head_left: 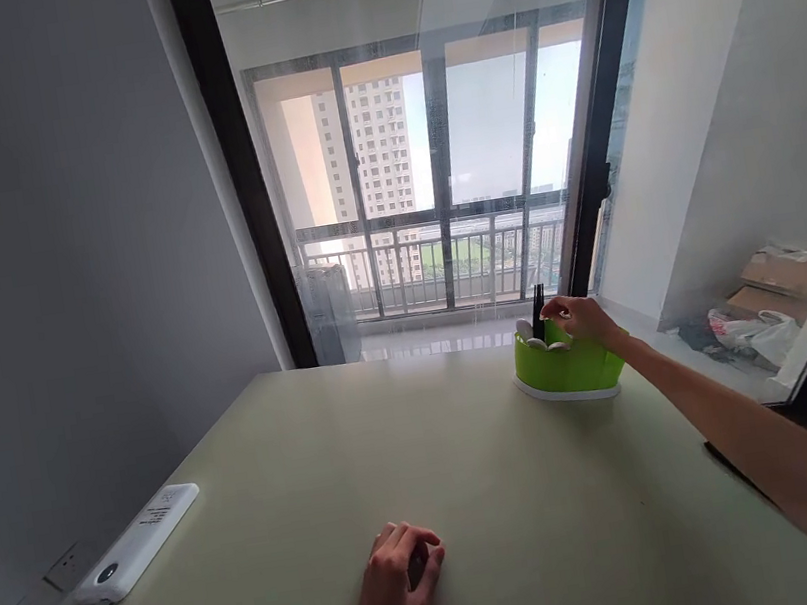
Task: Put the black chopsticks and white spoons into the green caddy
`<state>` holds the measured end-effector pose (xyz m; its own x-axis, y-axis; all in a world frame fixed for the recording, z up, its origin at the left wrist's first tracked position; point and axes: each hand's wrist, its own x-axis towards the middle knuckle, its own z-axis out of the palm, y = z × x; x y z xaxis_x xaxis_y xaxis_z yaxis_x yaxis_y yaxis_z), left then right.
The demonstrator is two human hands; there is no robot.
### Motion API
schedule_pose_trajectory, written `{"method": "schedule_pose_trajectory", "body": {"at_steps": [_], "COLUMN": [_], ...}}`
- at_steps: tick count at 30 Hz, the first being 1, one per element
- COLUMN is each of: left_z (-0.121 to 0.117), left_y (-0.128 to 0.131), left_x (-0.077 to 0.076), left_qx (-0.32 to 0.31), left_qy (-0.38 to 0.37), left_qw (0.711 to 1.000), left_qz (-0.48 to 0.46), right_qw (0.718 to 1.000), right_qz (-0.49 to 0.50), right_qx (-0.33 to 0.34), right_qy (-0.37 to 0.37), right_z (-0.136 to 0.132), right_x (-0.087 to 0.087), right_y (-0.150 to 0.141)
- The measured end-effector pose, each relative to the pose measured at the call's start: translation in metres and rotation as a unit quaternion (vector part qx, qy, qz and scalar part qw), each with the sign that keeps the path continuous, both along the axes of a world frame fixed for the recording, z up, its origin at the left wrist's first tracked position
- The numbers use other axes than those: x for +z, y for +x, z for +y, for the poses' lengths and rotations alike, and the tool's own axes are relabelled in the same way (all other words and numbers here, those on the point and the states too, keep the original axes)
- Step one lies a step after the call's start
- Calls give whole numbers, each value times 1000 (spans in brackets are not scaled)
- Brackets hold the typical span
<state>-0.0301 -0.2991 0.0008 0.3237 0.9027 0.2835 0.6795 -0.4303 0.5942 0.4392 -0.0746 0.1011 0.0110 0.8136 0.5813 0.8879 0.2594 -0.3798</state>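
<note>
Over the right side of a green oval utensil holder with a white base, my right hand reaches in with its fingertips pinched together. Whatever lies between those fingertips, if anything, is too small to make out. Black chopsticks stand upright in the holder, just left of the fingers. White rounded spoon-like ends show along its left and front rim. My left hand rests on the table near the front edge, fingers curled and thumb close to the index finger, with nothing visible in it.
The pale table stands against a window with dark frames. A white power strip lies along its left edge, its cable hanging over the front left corner. A thin dark object lies partly beneath my right forearm.
</note>
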Motion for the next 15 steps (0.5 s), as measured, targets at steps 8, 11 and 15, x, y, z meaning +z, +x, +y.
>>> {"method": "schedule_pose_trajectory", "body": {"at_steps": [8, 11, 15], "left_z": [1, 0, 1], "left_y": [1, 1, 0], "left_x": [1, 3, 2], "left_qx": [1, 2, 5], "left_qy": [-4, -5, -9], "left_qw": [1000, 1000, 1000], "left_qz": [2, 0, -6], "right_qw": [993, 987, 979], "right_qz": [-46, -54, 13], "right_qx": [95, 149, 190], "right_qy": [53, 26, -67], "right_z": [-67, -80, -82], "right_x": [-75, -117, -150], "right_y": [-107, -153, -183]}}
